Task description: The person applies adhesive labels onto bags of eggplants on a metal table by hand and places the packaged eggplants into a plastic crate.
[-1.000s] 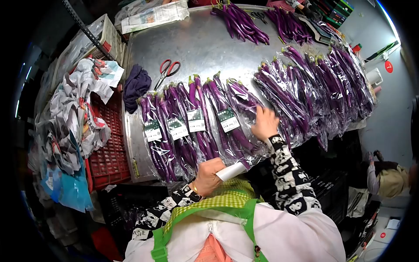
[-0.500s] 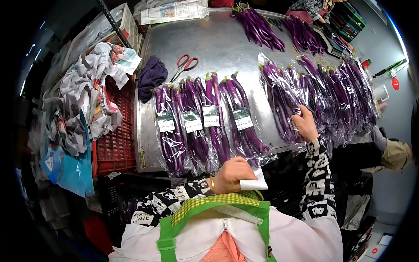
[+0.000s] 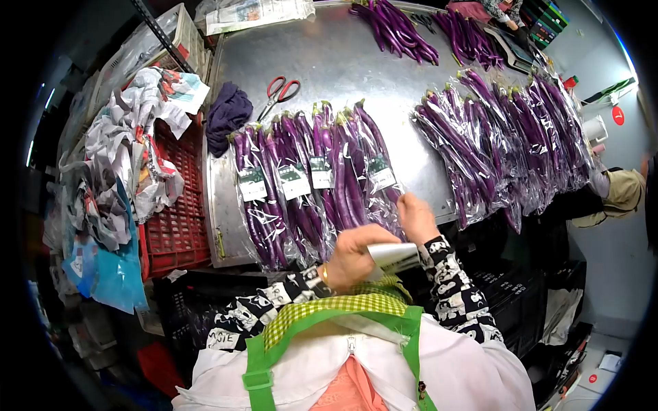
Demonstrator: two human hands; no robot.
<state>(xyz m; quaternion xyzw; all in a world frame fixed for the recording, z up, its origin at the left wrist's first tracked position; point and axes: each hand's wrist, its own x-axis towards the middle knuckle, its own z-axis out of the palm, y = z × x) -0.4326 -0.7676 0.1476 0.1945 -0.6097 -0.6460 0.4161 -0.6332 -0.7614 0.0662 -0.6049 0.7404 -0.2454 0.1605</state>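
My left hand (image 3: 351,257) is closed on a white curled strip of labels (image 3: 392,256), its thumb side toward the strip. Close beside it, my right hand (image 3: 417,218) is slightly blurred, fingers bunched at the lower right of the labelled bags. Several clear bags of long purple eggplants (image 3: 264,222) lie side by side in front of me, with green-and-white labels (image 3: 295,182) across their middles. The rightmost of these bags (image 3: 349,168) reaches down to my hands. Further right lies a pile of bagged eggplants (image 3: 469,147) on which no labels show.
The metal table (image 3: 308,61) carries red-handled scissors (image 3: 279,94), a dark cloth (image 3: 229,116) and loose eggplants (image 3: 397,33). Left stands a red crate (image 3: 175,226) with crumpled paper (image 3: 130,144) over it. Another person's hand (image 3: 510,24) shows at the far right corner.
My right hand has left the unlabelled pile and moved left, near my left hand. My left hand has turned the label strip up somewhat. The whole view has shifted slightly.
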